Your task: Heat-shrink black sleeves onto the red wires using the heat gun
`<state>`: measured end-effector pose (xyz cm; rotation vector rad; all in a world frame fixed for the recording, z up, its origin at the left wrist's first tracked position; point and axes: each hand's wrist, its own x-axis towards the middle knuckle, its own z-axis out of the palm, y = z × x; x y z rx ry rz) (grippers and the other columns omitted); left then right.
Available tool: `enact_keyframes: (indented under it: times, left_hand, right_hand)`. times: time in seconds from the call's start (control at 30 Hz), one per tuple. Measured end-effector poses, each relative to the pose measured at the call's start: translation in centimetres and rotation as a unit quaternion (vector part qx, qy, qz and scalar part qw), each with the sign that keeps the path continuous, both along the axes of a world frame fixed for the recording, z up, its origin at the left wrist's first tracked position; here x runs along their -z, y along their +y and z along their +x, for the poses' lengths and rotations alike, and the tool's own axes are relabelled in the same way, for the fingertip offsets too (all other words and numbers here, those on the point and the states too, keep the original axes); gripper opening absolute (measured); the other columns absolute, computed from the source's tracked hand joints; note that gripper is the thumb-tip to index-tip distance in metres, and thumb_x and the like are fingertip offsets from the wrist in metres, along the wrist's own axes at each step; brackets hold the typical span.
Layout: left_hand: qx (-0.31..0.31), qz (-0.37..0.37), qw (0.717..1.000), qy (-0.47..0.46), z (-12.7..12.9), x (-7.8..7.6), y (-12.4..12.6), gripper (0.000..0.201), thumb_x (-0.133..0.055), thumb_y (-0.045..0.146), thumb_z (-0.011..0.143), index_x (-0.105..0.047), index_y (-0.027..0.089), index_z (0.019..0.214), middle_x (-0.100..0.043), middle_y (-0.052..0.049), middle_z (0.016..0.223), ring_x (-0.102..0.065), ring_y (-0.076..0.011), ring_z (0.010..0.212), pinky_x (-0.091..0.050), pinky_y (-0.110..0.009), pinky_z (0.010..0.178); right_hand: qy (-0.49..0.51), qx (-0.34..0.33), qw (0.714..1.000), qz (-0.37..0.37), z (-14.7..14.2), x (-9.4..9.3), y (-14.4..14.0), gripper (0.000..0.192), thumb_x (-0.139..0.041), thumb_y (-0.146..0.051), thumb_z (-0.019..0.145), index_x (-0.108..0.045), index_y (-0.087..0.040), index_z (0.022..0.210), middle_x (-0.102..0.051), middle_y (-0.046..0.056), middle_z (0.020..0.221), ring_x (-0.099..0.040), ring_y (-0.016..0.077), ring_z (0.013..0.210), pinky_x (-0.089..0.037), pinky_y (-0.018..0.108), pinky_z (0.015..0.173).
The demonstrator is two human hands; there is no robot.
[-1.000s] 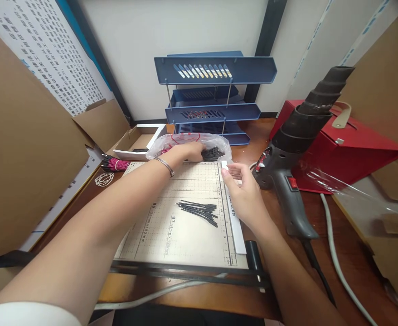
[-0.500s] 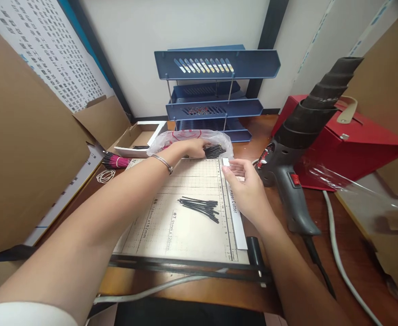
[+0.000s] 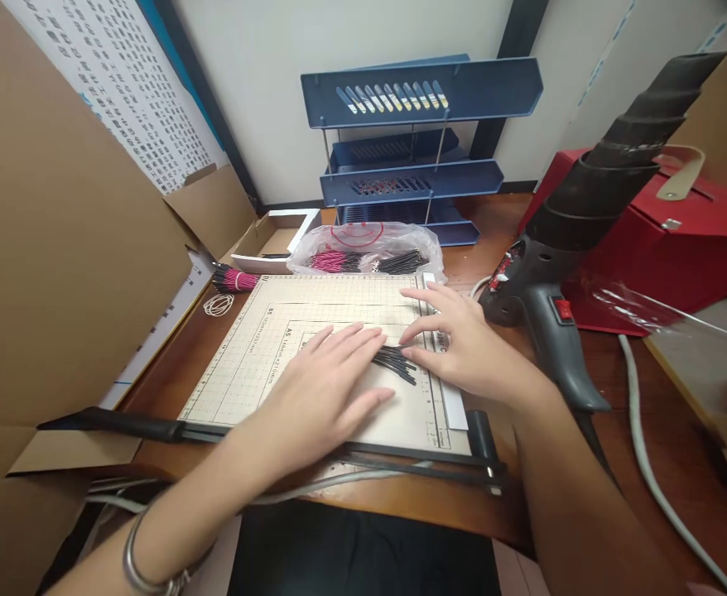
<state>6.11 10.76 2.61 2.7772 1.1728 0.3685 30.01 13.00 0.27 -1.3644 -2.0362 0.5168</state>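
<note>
A loose bundle of short black wires [image 3: 394, 364] lies on the gridded board of the paper cutter [image 3: 233, 372]. Flat over the bundle's left part rests my left hand [image 3: 332, 385], fingers stretched and the thumb apart; it hides that end of the wires. At the right ends, my right hand [image 3: 456, 339] has its thumb and a finger close together at the upper wires, while another finger is raised over the ruler edge. Behind the board, a clear plastic bag [image 3: 367, 236] holds pink wires [image 3: 335, 261] and more black wires [image 3: 401, 261].
A grey heat gun [image 3: 556, 281] stands on the right before a red box [image 3: 624, 273]. Blue tiered trays [image 3: 410, 182] stand at the back. An opened small carton [image 3: 276, 236], a tied pink-and-black bundle [image 3: 236, 279] and white rubber bands [image 3: 219, 305] are at the left.
My left hand has come out of the bag and down onto the black wires on the board. My right hand has moved from the ruler's far end to the wires. The view has shifted slightly.
</note>
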Motion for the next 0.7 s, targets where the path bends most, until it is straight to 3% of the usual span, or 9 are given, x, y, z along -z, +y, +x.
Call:
enact_keyframes:
  times: [0.17, 0.47, 0.7]
  left_hand:
    - [-0.028, -0.022, 0.999, 0.04, 0.1, 1.5, -2.0, 0.057, -0.036, 0.054, 0.107, -0.045, 0.022, 0.154, -0.043, -0.004, 0.161, -0.031, -0.0287, 0.154, -0.021, -0.058, 0.127]
    - [-0.029, -0.001, 1.0, 0.004, 0.1, 2.3, -2.3, 0.055, -0.036, 0.052, 0.107, -0.049, 0.02, 0.151, -0.046, -0.003, 0.159, -0.032, -0.0298, 0.154, -0.021, -0.062, 0.126]
    - [-0.016, 0.032, 0.999, -0.016, -0.2, 2.7, -2.4, 0.055, -0.037, 0.049, 0.107, -0.048, 0.019, 0.152, -0.041, -0.005, 0.162, -0.032, -0.0302, 0.154, -0.026, -0.061, 0.125]
  right_hand:
    - [-0.019, -0.001, 1.0, -0.016, -0.2, 0.1, 0.1, 0.005, -0.073, -0.029, 0.079, -0.078, -0.027, 0.077, -0.053, -0.001, 0.15, -0.033, 0.034, 0.149, -0.013, 0.065, 0.123]
    - [-0.029, 0.006, 0.997, -0.075, -0.3, -0.4, -0.3, 0.009, -0.068, -0.029, 0.081, -0.074, -0.025, 0.077, -0.049, -0.002, 0.154, -0.029, 0.0317, 0.153, -0.017, 0.062, 0.126]
    - [-0.05, -0.006, 0.997, -0.066, 0.3, -0.5, 0.0, 0.02, -0.063, -0.038, 0.089, -0.074, -0.025, 0.079, -0.051, -0.002, 0.152, -0.026, 0.0312, 0.155, -0.015, 0.065, 0.127]
